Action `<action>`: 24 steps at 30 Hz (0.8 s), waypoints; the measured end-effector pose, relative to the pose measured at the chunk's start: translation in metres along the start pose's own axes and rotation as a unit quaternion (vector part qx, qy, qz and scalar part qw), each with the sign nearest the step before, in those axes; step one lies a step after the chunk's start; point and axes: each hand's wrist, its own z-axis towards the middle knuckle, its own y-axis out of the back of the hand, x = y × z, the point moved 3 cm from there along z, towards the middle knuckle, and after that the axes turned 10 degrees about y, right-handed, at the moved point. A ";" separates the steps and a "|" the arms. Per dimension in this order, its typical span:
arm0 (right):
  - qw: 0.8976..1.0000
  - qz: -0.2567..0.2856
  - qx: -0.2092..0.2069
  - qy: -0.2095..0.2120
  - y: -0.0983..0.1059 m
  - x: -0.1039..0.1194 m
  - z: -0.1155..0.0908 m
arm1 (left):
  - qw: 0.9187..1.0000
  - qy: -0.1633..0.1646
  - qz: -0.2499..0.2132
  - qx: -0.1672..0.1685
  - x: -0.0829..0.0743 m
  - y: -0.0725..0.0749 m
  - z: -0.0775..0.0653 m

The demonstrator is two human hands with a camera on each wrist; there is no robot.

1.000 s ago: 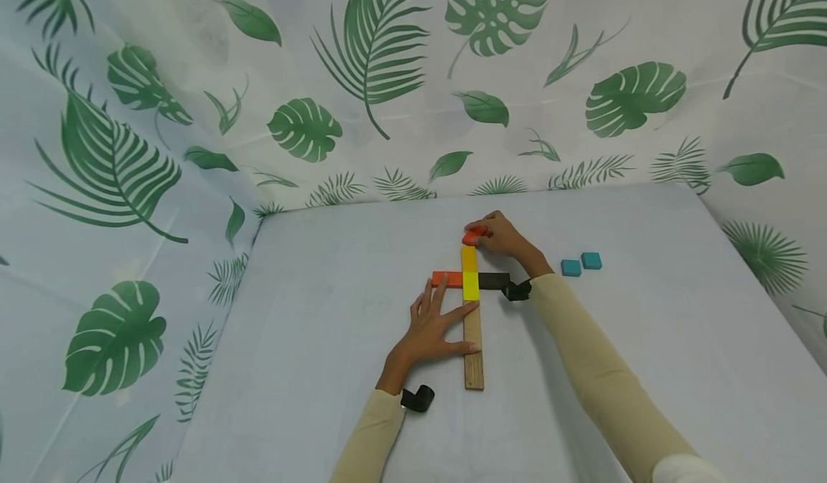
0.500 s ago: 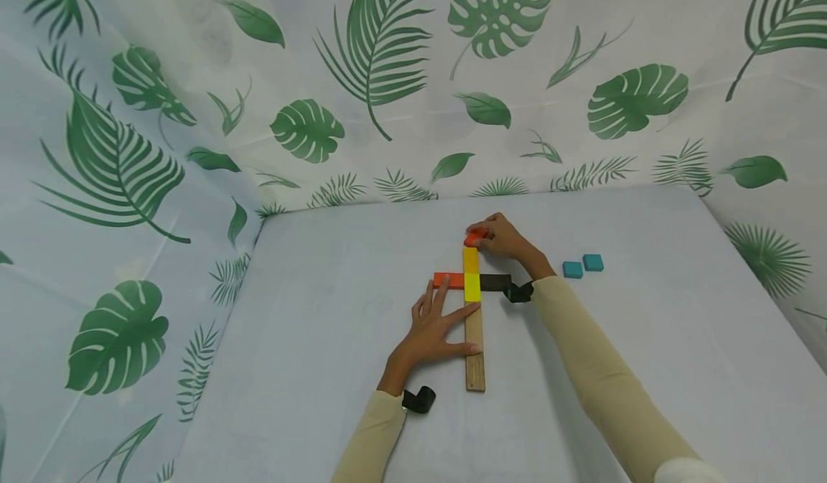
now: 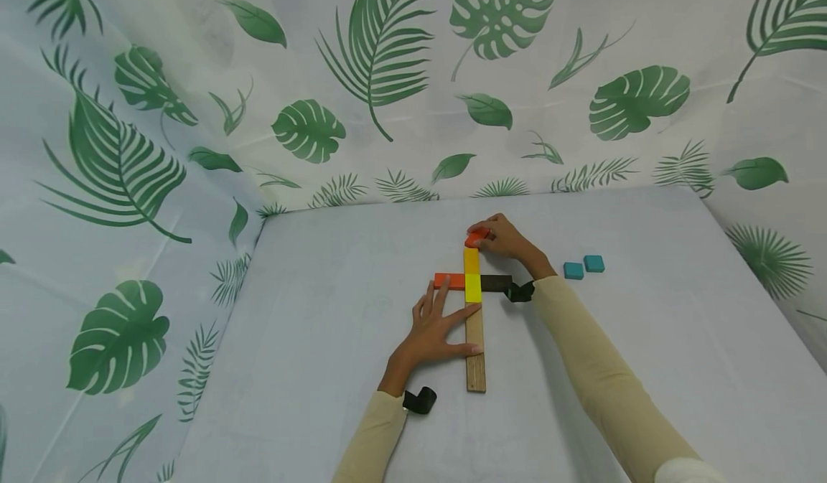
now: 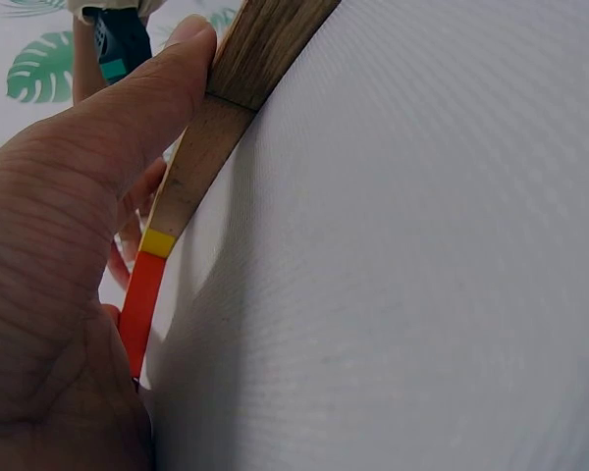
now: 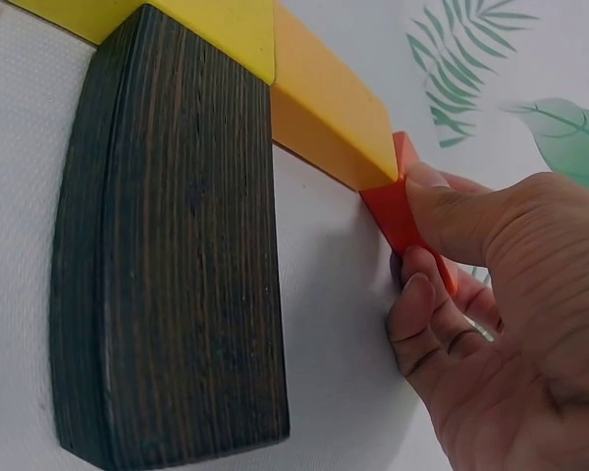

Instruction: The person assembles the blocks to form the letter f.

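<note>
My right hand (image 3: pixel 507 237) pinches an orange-red block (image 5: pixel 398 211) between thumb and fingers, at the far end of an amber block (image 5: pixel 334 108). In the right wrist view the two blocks meet at that end. A bright yellow block (image 3: pixel 473 291) follows the amber one, with a dark striped wooden block (image 5: pixel 196 255) to its right and a red block (image 3: pixel 456 282) to its left. Toward me the row continues in a light wooden block (image 3: pixel 474 331) and a browner one (image 3: pixel 476 377). With fingers spread, my left hand (image 3: pixel 426 336) touches the red block and the light wooden block.
Two small teal blocks (image 3: pixel 573 270) lie right of the right forearm on the white-covered table (image 3: pixel 310 339). Leaf-patterned cloth (image 3: pixel 413 110) rises behind the far edge and along the sides. A dark wrist camera (image 3: pixel 421 400) sits at the left cuff.
The view shifts very slightly. Both hands and all blocks keep the same places relative to each other.
</note>
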 end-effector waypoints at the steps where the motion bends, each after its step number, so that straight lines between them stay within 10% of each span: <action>1: 1.000 0.000 -0.001 0.001 0.000 0.000 0.000 | 1.000 0.000 0.000 -0.001 0.000 0.000 0.000; 24: 1.000 0.020 -0.005 -0.010 -0.002 -0.006 0.001 | 1.000 -0.004 -0.010 -0.004 0.001 -0.001 0.001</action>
